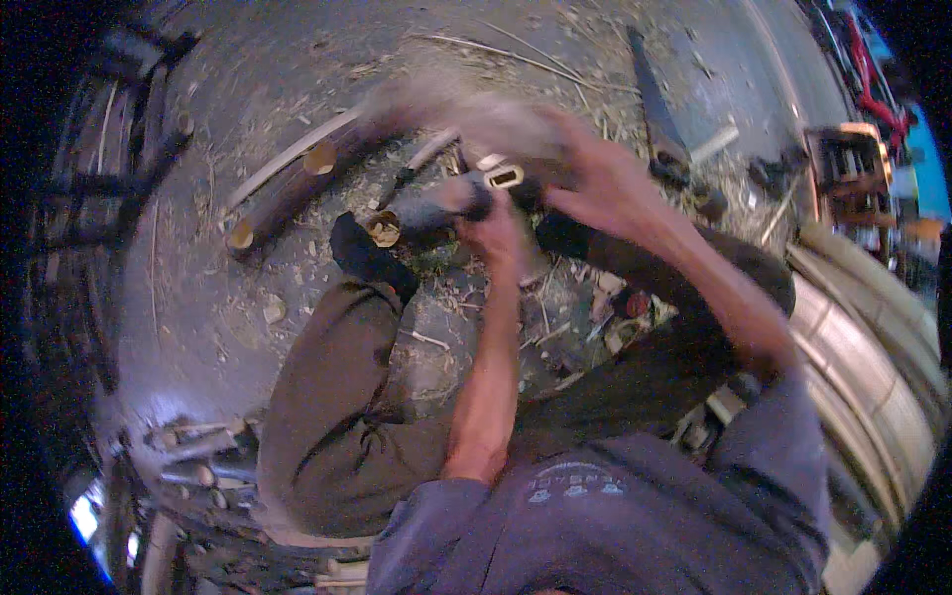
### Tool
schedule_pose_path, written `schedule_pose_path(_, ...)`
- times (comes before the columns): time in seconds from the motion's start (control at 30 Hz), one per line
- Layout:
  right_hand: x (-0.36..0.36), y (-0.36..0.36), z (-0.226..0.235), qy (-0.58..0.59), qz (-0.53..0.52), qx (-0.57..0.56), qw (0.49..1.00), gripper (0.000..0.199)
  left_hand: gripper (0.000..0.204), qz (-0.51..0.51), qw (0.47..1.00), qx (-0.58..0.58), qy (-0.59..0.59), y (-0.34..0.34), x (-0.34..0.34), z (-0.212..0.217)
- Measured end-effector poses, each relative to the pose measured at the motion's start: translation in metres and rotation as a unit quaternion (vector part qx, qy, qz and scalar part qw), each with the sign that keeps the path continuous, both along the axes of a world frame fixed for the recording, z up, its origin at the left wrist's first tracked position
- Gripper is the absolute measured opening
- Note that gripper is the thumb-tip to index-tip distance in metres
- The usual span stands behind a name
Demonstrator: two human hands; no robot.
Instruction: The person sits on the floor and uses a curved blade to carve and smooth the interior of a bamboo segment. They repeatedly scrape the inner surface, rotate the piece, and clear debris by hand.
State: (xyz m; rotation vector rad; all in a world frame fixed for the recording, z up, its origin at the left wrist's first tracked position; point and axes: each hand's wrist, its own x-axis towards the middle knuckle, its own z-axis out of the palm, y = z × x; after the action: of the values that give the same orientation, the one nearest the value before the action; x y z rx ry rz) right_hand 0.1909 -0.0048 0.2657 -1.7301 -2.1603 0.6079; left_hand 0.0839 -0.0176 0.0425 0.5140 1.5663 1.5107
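Observation:
My left hand (pixel 489 223) is closed around a dark piece that has a pale, oblong-slotted end (pixel 504 177). It sits over a log (pixel 426 217), whose pale cut end points left toward my dark-covered foot (pixel 369 258). My right hand (pixel 585 174) is just beyond and to the right, smeared by motion, so its fingers cannot be made out. A brownish blurred shape (pixel 456 107) stretches left from it; its kind cannot be told. Left of the hands is a narrow tool (pixel 426 154) with a pale length and a dark end.
More logs (pixel 283 206) and a pale strip (pixel 293 154) lie to the left. A long dark blade-like piece (pixel 650 94) lies far right. Shavings and thin sticks litter the floor (pixel 248 89). Pale curved slats (pixel 858 357) stand at right, with an orange-framed object (pixel 851 174) beyond.

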Motion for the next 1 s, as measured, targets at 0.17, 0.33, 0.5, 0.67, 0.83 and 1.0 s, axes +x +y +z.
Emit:
schedule_pose_path(0.17, 0.087, -0.079, 0.03, 0.07, -0.376, 0.085, 0.92, 0.08, 0.045, -0.22, 0.944, 0.243, -0.044, -0.016, 0.098, 0.116)
schedule_pose_path(0.33, 0.136, -0.115, -0.003, 0.058, -0.491, 0.078, 0.866, 0.077, 0.054, -0.305, 0.873, 0.244, 0.294, 0.012, 0.106, 0.062)
schedule_pose_path(0.5, 0.152, -0.121, -0.016, 0.018, -0.474, 0.089, 0.876, 0.079, 0.052, -0.291, 0.876, 0.209, 0.322, 0.026, 0.112, 0.027)
schedule_pose_path(0.67, 0.141, -0.1, -0.01, 0.003, -0.48, 0.095, 0.872, 0.077, 0.05, -0.325, 0.882, 0.167, 0.298, 0.04, 0.116, 0.014)
schedule_pose_path(0.83, 0.141, -0.092, -0.011, 0.073, -0.468, 0.13, 0.871, 0.068, 0.049, -0.326, 0.888, 0.167, 0.276, 0.04, 0.111, 0.007)
schedule_pose_path(1.0, 0.101, -0.067, -0.026, 0.292, -0.546, 0.182, 0.764, 0.048, 0.047, -0.32, 0.898, 0.171, 0.247, 0.046, 0.102, 0.014)
